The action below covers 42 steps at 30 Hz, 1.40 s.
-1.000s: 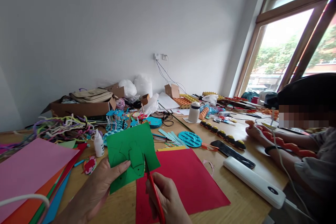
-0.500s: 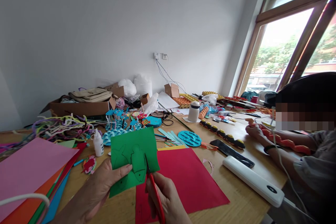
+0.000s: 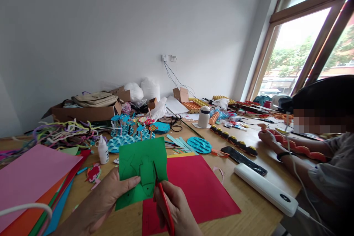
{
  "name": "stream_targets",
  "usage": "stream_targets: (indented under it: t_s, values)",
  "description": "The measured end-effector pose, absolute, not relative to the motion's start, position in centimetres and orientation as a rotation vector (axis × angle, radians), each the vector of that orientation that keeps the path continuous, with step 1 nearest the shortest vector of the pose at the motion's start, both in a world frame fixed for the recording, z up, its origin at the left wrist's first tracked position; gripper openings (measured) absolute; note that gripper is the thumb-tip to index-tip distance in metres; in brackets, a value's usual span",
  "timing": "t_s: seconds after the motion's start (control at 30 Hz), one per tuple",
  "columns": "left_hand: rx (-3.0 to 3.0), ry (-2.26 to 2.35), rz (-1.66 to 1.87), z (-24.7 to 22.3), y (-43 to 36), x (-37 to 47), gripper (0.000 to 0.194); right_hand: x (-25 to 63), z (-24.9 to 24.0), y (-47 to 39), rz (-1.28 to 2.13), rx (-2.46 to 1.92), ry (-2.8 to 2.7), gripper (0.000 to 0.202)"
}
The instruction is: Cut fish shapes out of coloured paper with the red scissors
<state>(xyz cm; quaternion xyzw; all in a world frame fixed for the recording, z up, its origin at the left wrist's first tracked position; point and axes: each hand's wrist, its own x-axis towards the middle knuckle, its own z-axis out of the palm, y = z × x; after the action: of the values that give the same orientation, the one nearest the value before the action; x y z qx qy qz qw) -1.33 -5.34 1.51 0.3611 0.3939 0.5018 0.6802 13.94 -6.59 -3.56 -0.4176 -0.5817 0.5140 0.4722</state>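
Note:
Between the thumb and fingers of my left hand [image 3: 112, 193] is a green sheet of paper [image 3: 129, 151], gripped at its lower left. Fish outlines are drawn on it in dark lines. My right hand [image 3: 177, 204] is closed around red-handled scissors [image 3: 166, 206]. Their dark blade lies over the paper, to the right of the middle fish outline. Below and behind the green sheet, a large red sheet [image 3: 199, 188] lies on the table, with faint drawing at its lower left corner.
Coloured sheets [image 3: 35, 180] lie at the left, near a glue bottle [image 3: 103, 151] and pipe cleaners [image 3: 69, 132]. A white power bank-like bar [image 3: 265, 188] and a phone [image 3: 245, 160] lie at right. Another person's hands [image 3: 269, 142] hold an orange wavy strip. A white bottle [image 3: 204, 117] stands farther back.
The green sheet has tilted slightly and shifted a little down and right. The scissors' blade stays at the paper near the same outline, with both hands still holding on.

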Motion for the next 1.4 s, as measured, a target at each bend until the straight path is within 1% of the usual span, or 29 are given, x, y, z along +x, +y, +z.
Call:
stream_targets:
  t_s: [0.17,0.37,0.6,1.03,1.4]
  values:
    - [0.831,0.908,1.123,1.5,-5.3,-1.5,0.049,14.0,-3.5,-6.6,1.265,-0.97,-1.42,0.045]
    - [0.827,0.855,1.052,1.6,-5.4,-1.7,0.04,14.2,-3.5,-6.3,1.299,-1.007,-1.48,0.043]
    - [0.814,0.879,1.034,1.6,-5.3,-1.7,0.043,14.5,-4.6,-6.0,1.322,-0.947,-1.464,0.042]
    - [0.842,0.917,1.018,1.7,-5.7,-1.3,0.045,14.5,-4.7,-5.9,1.272,-0.999,-1.478,0.045]
    - [0.948,0.919,0.95,1.1,-5.3,-1.4,0.038,14.5,-4.2,-6.0,1.274,-0.981,-1.457,0.047]
